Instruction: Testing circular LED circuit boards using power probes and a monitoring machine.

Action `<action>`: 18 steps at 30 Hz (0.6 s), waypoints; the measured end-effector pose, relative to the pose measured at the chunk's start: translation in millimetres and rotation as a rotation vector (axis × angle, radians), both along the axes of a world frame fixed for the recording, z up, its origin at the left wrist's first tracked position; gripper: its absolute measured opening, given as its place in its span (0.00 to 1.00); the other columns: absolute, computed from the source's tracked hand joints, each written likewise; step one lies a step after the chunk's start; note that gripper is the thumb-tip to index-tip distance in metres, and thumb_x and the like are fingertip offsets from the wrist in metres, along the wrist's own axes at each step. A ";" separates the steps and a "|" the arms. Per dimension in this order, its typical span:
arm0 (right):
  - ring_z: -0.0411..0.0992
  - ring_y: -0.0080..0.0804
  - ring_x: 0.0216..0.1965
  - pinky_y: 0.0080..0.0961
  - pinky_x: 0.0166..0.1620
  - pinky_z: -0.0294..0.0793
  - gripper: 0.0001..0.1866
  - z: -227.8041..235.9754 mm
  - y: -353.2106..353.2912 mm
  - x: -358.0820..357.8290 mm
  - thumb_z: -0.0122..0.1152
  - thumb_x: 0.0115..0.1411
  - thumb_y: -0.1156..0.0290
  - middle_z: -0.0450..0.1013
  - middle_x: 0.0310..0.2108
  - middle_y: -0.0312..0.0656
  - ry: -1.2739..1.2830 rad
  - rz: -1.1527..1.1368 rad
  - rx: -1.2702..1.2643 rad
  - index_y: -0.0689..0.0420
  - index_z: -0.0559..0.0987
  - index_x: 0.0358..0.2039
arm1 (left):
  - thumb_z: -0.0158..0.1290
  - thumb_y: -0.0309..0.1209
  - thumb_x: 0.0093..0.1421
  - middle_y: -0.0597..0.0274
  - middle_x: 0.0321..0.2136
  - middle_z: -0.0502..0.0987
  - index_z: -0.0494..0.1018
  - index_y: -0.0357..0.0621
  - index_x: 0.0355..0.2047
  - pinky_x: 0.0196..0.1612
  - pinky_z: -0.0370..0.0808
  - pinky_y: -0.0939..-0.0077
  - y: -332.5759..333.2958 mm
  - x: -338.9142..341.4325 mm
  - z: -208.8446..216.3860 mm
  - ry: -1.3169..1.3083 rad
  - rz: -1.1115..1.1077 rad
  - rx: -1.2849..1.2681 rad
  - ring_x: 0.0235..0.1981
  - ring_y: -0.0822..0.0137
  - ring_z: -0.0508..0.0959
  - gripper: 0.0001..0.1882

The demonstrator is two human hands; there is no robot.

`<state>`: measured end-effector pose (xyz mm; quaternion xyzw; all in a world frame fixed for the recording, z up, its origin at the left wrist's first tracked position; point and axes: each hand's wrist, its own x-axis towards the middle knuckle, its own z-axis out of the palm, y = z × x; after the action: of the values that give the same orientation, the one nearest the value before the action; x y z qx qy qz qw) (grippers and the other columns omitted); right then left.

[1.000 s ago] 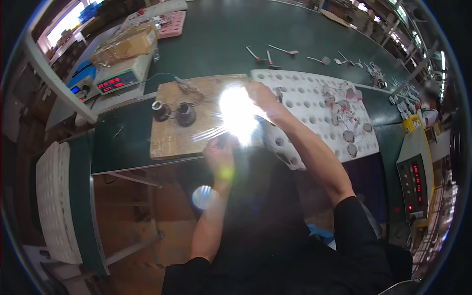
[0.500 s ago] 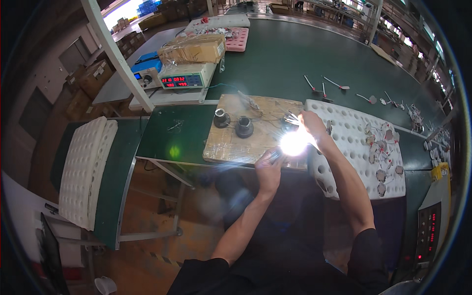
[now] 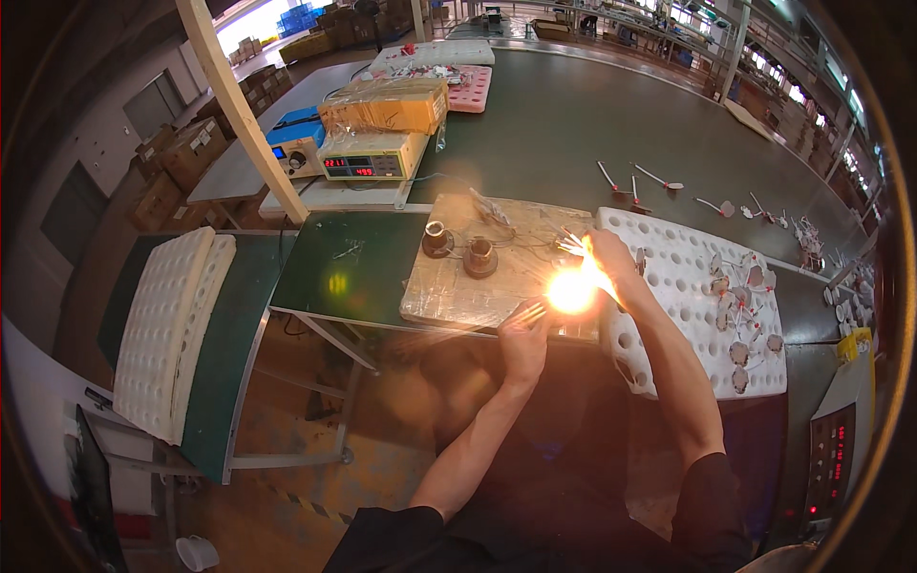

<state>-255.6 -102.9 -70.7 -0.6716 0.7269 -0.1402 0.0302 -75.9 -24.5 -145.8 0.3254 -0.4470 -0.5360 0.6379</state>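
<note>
Head view: lit lamp (image 3: 571, 289) glows between your left hand (image 3: 523, 342) and right hand (image 3: 612, 258) near the wooden board (image 3: 506, 285); its glare hides whether your fingers grip it and might cause a drop.

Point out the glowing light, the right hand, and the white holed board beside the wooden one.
Glowing light (image 3: 571, 290): head view, middle of the glare.
Right hand (image 3: 612, 256): head view, back of the hand.
White holed board (image 3: 690, 307): head view, bare part of its top.
</note>
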 end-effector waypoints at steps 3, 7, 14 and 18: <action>0.77 0.56 0.34 0.42 0.37 0.77 0.10 -1.2 2.2 1.8 0.66 0.43 0.75 0.77 0.30 0.57 0.019 0.036 -0.029 0.65 0.80 0.28 | 0.57 0.20 0.59 0.66 0.35 0.79 0.77 0.30 0.38 0.40 0.74 0.83 2.7 5.8 2.2 -0.055 0.001 -0.027 0.34 0.78 0.75 0.07; 0.77 0.56 0.33 0.43 0.37 0.77 0.11 5.6 10.1 4.6 0.66 0.43 0.72 0.76 0.29 0.58 0.026 0.034 -0.048 0.65 0.80 0.28 | 0.56 0.21 0.61 0.62 0.34 0.79 0.76 0.32 0.40 0.38 0.76 0.83 7.0 5.2 13.9 0.091 -0.150 0.037 0.34 0.76 0.78 0.07; 0.77 0.56 0.31 0.47 0.37 0.76 0.18 16.6 24.9 13.3 0.65 0.52 0.59 0.76 0.24 0.59 -0.145 -0.048 -0.114 0.65 0.80 0.24 | 0.56 0.23 0.62 0.60 0.34 0.78 0.73 0.38 0.41 0.37 0.77 0.81 5.5 22.7 35.0 0.033 -0.237 0.128 0.35 0.71 0.80 0.07; 0.78 0.51 0.29 0.44 0.36 0.75 0.21 30.6 60.4 -14.7 0.59 0.59 0.55 0.77 0.22 0.53 -0.409 -0.181 -0.148 0.63 0.81 0.26 | 0.55 0.23 0.62 0.61 0.35 0.78 0.73 0.39 0.40 0.36 0.77 0.84 1.6 29.7 50.2 -0.024 -0.233 0.104 0.36 0.70 0.81 0.07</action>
<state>-270.3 -42.5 -40.0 -0.5616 0.7508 -0.3283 0.1147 -46.3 -22.9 -95.6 0.3101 -0.4609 -0.6251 0.5483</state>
